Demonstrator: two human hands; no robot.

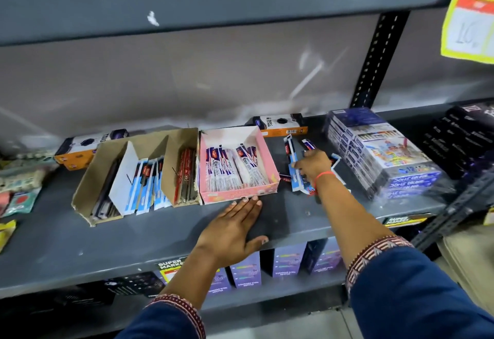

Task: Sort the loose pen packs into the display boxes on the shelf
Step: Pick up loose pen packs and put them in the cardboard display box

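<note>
Risk sits mainly at my right hand (314, 163), which reaches over the loose pen packs (296, 178) lying on the shelf (133, 237) just right of the pink display box (238, 191). My fingers curl down onto the pile and appear to be closing on one or more packs, but the back of the hand covers the contact, so I cannot tell whether a pack is actually held. The packs overlap at odd angles; lifting one may drag a neighbour along, or push it toward the stacked blue cartons (385, 157) close beside the pile.

My left hand (235, 226) lies flat and open on the shelf, fingertips touching the pink box's front wall, holding nothing. A push from here may slide that box against the brown cardboard box (88, 199) touching it on the left.

Motion blur smears the pack printing, so matching packs to boxes is uncertain. How many packs lie under my right hand is hidden. Items at the left edge are cut off.
</note>
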